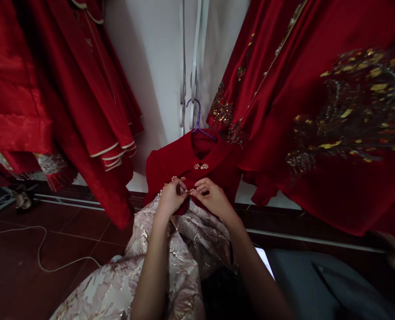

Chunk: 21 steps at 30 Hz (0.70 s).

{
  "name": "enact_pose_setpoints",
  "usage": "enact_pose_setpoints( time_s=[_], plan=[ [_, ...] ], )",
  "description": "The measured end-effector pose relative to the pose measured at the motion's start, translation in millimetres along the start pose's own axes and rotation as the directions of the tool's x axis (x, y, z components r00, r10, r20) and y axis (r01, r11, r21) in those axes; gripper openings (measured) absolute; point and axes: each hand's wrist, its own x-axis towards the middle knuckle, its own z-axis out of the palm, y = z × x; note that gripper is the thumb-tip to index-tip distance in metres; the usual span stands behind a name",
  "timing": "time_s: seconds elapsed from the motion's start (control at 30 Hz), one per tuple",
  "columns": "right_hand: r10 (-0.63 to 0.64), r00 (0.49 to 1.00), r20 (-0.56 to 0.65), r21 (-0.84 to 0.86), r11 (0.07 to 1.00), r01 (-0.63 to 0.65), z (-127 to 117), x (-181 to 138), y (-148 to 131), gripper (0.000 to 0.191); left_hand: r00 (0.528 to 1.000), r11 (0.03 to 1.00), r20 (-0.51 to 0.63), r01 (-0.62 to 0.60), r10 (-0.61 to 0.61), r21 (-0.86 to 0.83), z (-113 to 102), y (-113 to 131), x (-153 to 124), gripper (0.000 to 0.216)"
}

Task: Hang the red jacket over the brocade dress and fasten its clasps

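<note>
A dress with a red bodice point(170, 155) and a pale floral brocade skirt point(140, 262) hangs in front of me on a purple wire hanger point(198, 120). My left hand point(171, 195) is closed in a pinch on one side of a small pearl clasp point(189, 191) at the front of the bodice. From the other side, my right hand point(212, 195) pinches the same clasp. Whether its two halves are joined I cannot tell, as fingertips cover much of it. Another pearl clasp point(201, 166) sits higher, below the neckline. More pearl trim point(178, 178) shows beside my left hand.
Red garments point(93, 111) hang on the left, and red gowns with gold sequins point(353, 102) on the right. A white cable point(44, 249) trails over the dark tiled floor point(13, 258). At lower right are a grey padded surface point(304, 280) and a lit screen point(264, 262).
</note>
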Motion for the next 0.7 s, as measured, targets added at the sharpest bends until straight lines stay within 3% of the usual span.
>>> enact_pose_setpoints(
  time_s=[0.3,0.57,0.7],
  plan=[
    [-0.033,0.999,-0.022,-0.003,0.999,0.033,-2.1,1.1,3.4,0.021,0.992,0.984,0.057,0.115,-0.109,-0.136,-6.9,10.7,-4.1,0.008],
    [-0.053,0.999,-0.011,0.002,0.999,0.053,0.4,1.2,2.8,0.018,0.985,0.918,0.078,0.171,-0.153,-0.358,0.2,-0.7,0.0,0.013],
    [-0.050,0.999,0.001,0.019,0.999,0.050,-1.1,1.9,5.0,0.021,0.982,0.914,0.084,0.190,-0.171,-0.359,0.1,-0.1,0.8,0.011]
  ],
)
